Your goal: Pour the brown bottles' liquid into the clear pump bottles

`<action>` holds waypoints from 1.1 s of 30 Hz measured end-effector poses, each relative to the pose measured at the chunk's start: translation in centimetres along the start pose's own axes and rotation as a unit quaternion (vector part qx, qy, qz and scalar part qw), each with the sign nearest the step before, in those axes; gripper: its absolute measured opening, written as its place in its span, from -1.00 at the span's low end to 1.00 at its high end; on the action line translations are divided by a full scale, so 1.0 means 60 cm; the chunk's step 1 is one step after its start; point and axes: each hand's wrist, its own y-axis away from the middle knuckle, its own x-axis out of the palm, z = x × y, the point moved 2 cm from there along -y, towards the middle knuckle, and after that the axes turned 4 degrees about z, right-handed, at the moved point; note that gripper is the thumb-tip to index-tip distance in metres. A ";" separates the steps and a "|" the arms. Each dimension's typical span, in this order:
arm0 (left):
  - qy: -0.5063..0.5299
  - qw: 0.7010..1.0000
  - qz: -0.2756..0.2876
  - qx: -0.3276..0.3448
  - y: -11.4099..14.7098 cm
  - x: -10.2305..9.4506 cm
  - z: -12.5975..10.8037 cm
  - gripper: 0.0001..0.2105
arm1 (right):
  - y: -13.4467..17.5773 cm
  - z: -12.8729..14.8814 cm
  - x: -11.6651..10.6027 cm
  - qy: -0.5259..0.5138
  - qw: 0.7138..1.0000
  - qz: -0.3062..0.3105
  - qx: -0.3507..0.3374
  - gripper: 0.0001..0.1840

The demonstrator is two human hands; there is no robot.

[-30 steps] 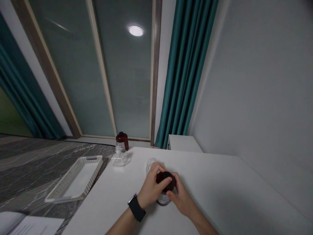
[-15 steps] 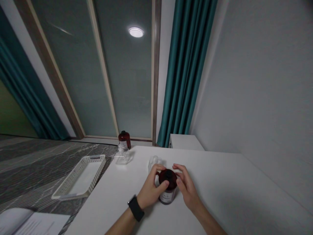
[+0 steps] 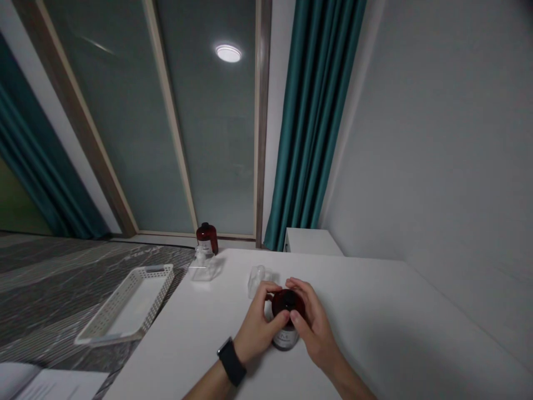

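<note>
A dark reddish-brown bottle (image 3: 286, 335) with a black cap and a pale label stands on the white table in front of me. My left hand (image 3: 262, 322), with a black watch on its wrist, curls around the bottle's left side, thumb across its front. From the right, my right hand (image 3: 312, 322) wraps the bottle's other side, its thumb close to the left thumb. Just behind the left fingers lies a clear plastic piece (image 3: 259, 276), partly hidden by the hand.
At the table's (image 3: 362, 339) far left corner stand a second brown bottle (image 3: 211, 240) and a clear plastic holder (image 3: 202, 271). A white perforated basket (image 3: 112, 336) sits left of the table, above an open booklet (image 3: 62, 384). A white cabinet (image 3: 314, 241) is beyond the far edge.
My right hand has closed in on the bottle, its fingers and thumb now against it. My left hand stays on the bottle. The view has shifted slightly.
</note>
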 end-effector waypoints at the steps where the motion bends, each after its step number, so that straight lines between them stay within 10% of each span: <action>1: -0.003 1.000 -0.006 -0.004 0.000 0.000 0.002 -0.70 | 0.000 0.001 0.000 -0.004 1.000 -0.014 -0.003 -0.53; 17: -0.179 0.971 -0.064 0.143 0.012 -0.001 -0.012 -0.68 | 0.006 -0.002 0.000 -0.006 0.999 -0.038 0.009 -0.65; 33: -0.176 0.973 -0.056 0.141 0.013 0.001 -0.015 -0.62 | 0.005 -0.006 0.006 -0.034 0.996 -0.073 0.033 -0.55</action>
